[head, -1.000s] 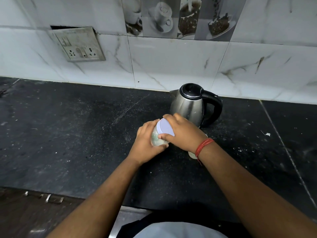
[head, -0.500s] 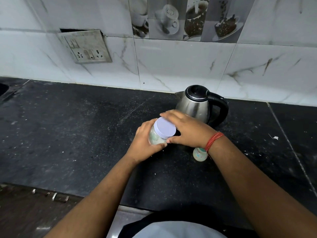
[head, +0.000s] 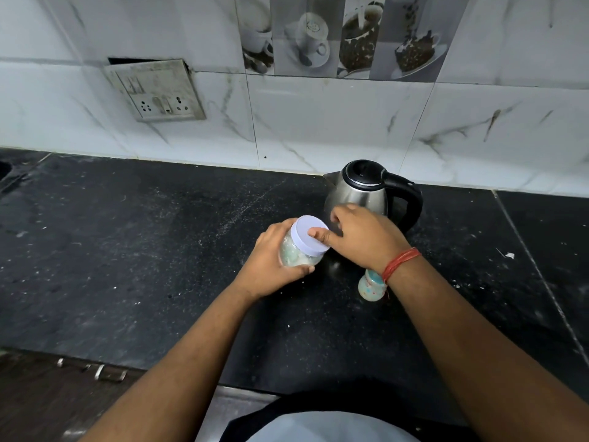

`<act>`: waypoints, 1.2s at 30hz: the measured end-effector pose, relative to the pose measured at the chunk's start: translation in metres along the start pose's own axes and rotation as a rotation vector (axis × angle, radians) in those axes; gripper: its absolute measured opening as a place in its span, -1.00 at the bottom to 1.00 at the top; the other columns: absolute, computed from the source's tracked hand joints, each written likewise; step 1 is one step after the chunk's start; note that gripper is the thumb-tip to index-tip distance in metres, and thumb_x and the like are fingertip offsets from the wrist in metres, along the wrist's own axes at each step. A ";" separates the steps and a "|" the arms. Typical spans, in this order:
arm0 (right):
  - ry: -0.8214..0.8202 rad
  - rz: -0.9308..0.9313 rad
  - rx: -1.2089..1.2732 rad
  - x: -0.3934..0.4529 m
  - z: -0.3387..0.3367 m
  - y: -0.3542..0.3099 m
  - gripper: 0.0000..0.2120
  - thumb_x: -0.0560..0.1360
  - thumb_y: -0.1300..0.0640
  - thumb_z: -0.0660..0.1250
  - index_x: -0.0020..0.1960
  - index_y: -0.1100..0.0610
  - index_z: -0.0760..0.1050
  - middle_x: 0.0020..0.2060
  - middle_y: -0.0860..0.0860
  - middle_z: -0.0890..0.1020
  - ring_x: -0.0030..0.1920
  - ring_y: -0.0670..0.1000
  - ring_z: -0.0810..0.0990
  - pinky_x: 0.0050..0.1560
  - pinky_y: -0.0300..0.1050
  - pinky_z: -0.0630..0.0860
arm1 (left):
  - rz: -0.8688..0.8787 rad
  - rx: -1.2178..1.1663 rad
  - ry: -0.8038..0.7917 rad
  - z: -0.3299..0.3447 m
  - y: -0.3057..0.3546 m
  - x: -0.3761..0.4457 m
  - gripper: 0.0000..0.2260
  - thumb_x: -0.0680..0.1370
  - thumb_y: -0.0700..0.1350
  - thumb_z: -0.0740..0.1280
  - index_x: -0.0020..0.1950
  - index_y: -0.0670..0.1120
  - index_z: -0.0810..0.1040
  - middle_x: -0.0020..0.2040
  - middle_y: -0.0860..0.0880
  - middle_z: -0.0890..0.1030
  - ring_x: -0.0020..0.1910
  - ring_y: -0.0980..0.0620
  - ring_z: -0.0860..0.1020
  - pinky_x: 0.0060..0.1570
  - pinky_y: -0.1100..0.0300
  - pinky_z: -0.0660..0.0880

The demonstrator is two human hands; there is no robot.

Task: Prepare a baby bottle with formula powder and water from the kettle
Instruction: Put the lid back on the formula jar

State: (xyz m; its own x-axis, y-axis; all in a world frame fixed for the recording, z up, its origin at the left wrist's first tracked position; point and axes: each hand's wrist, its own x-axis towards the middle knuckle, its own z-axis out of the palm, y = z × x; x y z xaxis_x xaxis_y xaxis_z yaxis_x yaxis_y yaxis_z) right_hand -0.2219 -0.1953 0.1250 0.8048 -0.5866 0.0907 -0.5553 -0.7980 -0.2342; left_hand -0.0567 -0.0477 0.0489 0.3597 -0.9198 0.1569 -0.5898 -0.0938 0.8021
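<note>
My left hand [head: 271, 260] grips a clear jar [head: 294, 253] of pale powder, tilted toward me above the black counter. The jar's white lid [head: 309, 234] is on, and my right hand [head: 360, 234] rests on its right edge with the thumb on top and fingers spread. A small baby bottle [head: 369, 287] stands on the counter under my right wrist, partly hidden by it. The steel kettle [head: 360, 193] with a black lid and handle stands just behind my right hand, near the wall.
The black stone counter [head: 143, 250] stretches wide to the left and right, dusted with white specks. A switch and socket plate [head: 156, 90] sits on the tiled wall at the back left. The counter's front edge [head: 95, 362] runs below my forearms.
My right hand has loosened from covering the lid to touching only its right edge. The baby bottle has come into view under my right wrist. The jar stays in my left hand.
</note>
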 end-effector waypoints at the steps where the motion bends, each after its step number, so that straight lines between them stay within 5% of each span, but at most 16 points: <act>1: -0.067 -0.072 0.079 0.001 -0.004 0.003 -0.41 0.46 -0.43 0.20 0.28 -0.05 0.45 0.24 -0.05 0.54 0.19 0.03 0.56 0.08 -0.02 0.49 | 0.002 -0.005 -0.024 -0.001 0.000 0.001 -0.21 0.35 0.08 0.62 0.51 0.18 0.33 0.37 0.14 0.42 0.41 0.03 0.38 0.48 -0.08 0.34; 3: -0.251 -0.248 0.210 0.001 -0.011 0.006 -0.28 0.48 -0.21 0.41 0.55 -0.13 0.22 0.46 -0.09 0.36 0.42 -0.05 0.40 0.37 -0.07 0.40 | -0.010 -0.025 -0.081 -0.003 0.001 0.002 -0.20 0.34 0.12 0.61 0.51 0.17 0.34 0.35 0.14 0.43 0.39 0.06 0.40 0.46 -0.08 0.37; 5: -0.319 -0.297 0.217 -0.001 -0.012 0.007 -0.21 0.47 -0.13 0.45 0.59 -0.17 0.14 0.46 -0.12 0.34 0.43 -0.06 0.37 0.39 -0.08 0.39 | -0.026 -0.041 -0.133 -0.003 0.005 0.002 -0.19 0.31 0.19 0.59 0.50 0.21 0.33 0.34 0.17 0.43 0.38 0.12 0.41 0.44 -0.03 0.39; 8: -0.239 -0.126 0.194 -0.005 -0.006 0.004 -0.26 0.43 -0.31 0.41 0.52 -0.13 0.27 0.36 -0.07 0.43 0.34 0.01 0.46 0.30 0.02 0.47 | -0.013 -0.016 -0.139 0.000 0.013 0.002 -0.18 0.30 0.21 0.56 0.51 0.21 0.33 0.35 0.14 0.44 0.38 0.08 0.42 0.43 -0.04 0.40; 12: -0.089 -0.007 0.076 -0.011 0.005 -0.004 -0.43 0.43 -0.45 0.27 0.17 -0.01 0.39 0.14 -0.03 0.57 0.12 0.07 0.57 0.02 0.01 0.51 | -0.033 -0.020 -0.050 -0.001 0.015 0.002 -0.20 0.36 0.04 0.63 0.52 0.14 0.35 0.34 0.10 0.45 0.38 0.03 0.42 0.44 -0.08 0.39; 17: -0.215 -0.185 0.094 -0.015 -0.006 0.001 -0.18 0.41 -0.48 0.20 0.56 -0.16 0.11 0.34 -0.08 0.40 0.28 0.04 0.51 0.15 -0.03 0.50 | -0.056 -0.168 -0.255 -0.009 0.017 0.001 -0.24 0.36 0.05 0.62 0.49 0.19 0.37 0.38 0.09 0.51 0.37 0.11 0.50 0.38 0.09 0.47; 21: -0.092 -0.212 -0.012 -0.017 0.001 -0.006 -0.26 0.40 -0.52 0.09 0.44 -0.12 0.22 0.19 -0.05 0.52 0.12 0.07 0.58 -0.04 -0.09 0.41 | -0.097 -0.225 -0.310 -0.010 0.025 -0.001 -0.29 0.36 0.05 0.62 0.42 0.33 0.38 0.27 0.24 0.60 0.29 0.20 0.58 0.19 0.34 0.51; 27: 0.092 -0.177 -0.151 -0.022 0.011 -0.016 -0.36 0.43 -0.47 -0.05 0.27 -0.05 0.33 0.02 -0.02 0.61 -0.01 0.11 0.64 -0.18 -0.05 0.44 | -0.006 -0.195 -0.253 -0.005 0.031 -0.004 -0.32 0.43 -0.07 0.63 0.48 0.14 0.42 0.28 0.16 0.62 0.28 0.12 0.59 0.26 0.17 0.54; 36: 0.104 -0.017 -0.131 -0.015 0.026 -0.031 -0.42 0.44 -0.50 -0.06 0.10 -0.07 0.36 -0.10 -0.03 0.60 -0.08 0.08 0.63 -0.25 -0.06 0.32 | -0.061 -0.190 -0.224 -0.006 0.024 -0.009 -0.30 0.44 -0.05 0.63 0.44 0.30 0.36 0.26 0.27 0.60 0.25 0.26 0.56 0.22 0.32 0.50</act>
State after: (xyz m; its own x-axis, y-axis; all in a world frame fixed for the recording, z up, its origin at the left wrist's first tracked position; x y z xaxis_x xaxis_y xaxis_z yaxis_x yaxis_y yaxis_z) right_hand -0.2113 -0.1580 0.1058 0.7920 -0.5786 0.1947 -0.5700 -0.8151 -0.1037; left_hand -0.0695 -0.0396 0.0697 0.2091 -0.9779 -0.0092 -0.4188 -0.0981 0.9028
